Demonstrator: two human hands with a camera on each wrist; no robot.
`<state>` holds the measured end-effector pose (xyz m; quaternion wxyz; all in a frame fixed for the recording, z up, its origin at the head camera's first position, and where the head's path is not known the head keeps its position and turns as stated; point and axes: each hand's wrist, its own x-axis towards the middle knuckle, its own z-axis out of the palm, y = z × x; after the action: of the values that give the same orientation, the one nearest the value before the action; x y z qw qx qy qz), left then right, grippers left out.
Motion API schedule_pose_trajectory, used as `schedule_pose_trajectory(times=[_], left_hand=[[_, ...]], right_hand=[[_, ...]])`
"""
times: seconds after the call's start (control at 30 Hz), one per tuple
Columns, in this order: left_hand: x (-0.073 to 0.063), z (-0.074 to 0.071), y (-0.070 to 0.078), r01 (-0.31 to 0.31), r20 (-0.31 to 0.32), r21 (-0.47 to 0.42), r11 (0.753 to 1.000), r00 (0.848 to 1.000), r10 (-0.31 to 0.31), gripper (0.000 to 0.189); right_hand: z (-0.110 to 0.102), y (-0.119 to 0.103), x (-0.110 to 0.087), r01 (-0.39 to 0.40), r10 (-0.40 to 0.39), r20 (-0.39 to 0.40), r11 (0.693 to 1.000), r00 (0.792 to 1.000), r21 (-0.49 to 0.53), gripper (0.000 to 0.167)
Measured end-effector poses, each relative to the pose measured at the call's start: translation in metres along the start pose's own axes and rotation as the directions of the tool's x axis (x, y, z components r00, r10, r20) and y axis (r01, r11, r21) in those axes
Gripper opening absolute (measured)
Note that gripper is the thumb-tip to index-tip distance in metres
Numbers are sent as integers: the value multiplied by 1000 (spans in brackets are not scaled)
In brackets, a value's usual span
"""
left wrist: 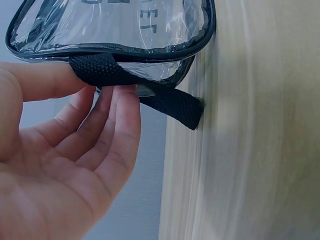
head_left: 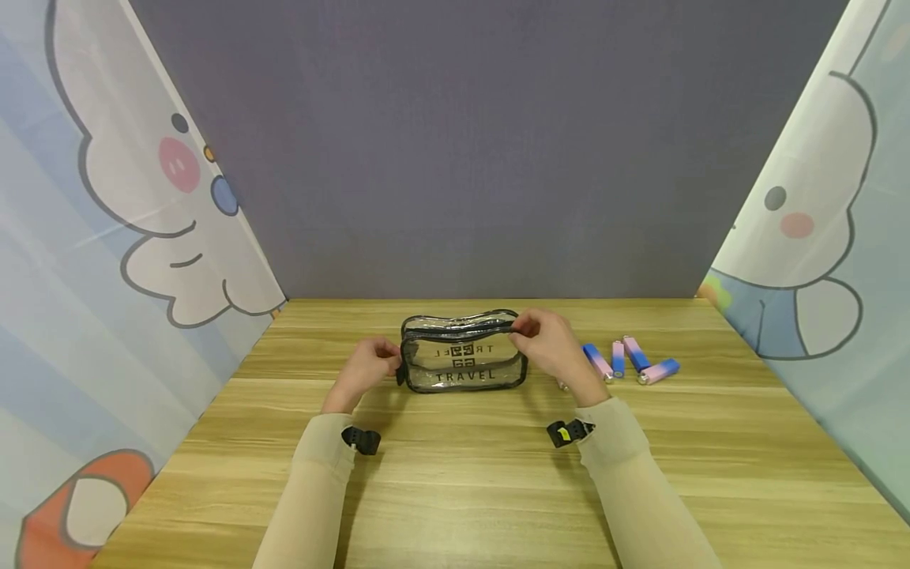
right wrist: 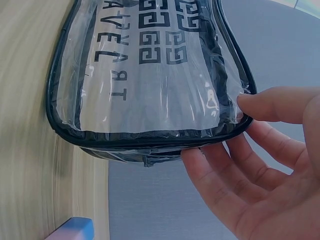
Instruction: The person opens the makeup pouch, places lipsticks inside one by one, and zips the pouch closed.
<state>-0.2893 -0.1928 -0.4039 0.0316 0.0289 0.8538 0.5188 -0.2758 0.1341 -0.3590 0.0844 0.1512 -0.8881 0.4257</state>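
A clear plastic toiletry pouch (head_left: 465,381) with black piping and "TRAVEL" lettering stands upright on the table, its dark zipper band along the top. My left hand (head_left: 366,367) holds its left end. In the left wrist view the thumb lies at the black webbing strap (left wrist: 97,70), with the fingertips behind it. With thumb and fingers, my right hand (head_left: 553,345) pinches the pouch's upper right corner. The right wrist view shows the thumb on the front edge and the other fingertips along the end of the pouch (right wrist: 150,110).
Several small blue-and-pink sticks with silvery ends (head_left: 659,371) lie on the wooden table (head_left: 455,490) right of my right hand; one is partly hidden by it. A grey panel (head_left: 490,158) rises behind the table, and cartoon-printed curtains (head_left: 92,261) flank both sides.
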Motion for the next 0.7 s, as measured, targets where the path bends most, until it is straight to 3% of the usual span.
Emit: schedule_pose_trajectory(times=[0.7], left_hand=[[1,0,-2,15,7,-30,999,1000,-15,17]], right_hand=[[-1,-1,0,-1,1,-2,1000,1000,-8,11]])
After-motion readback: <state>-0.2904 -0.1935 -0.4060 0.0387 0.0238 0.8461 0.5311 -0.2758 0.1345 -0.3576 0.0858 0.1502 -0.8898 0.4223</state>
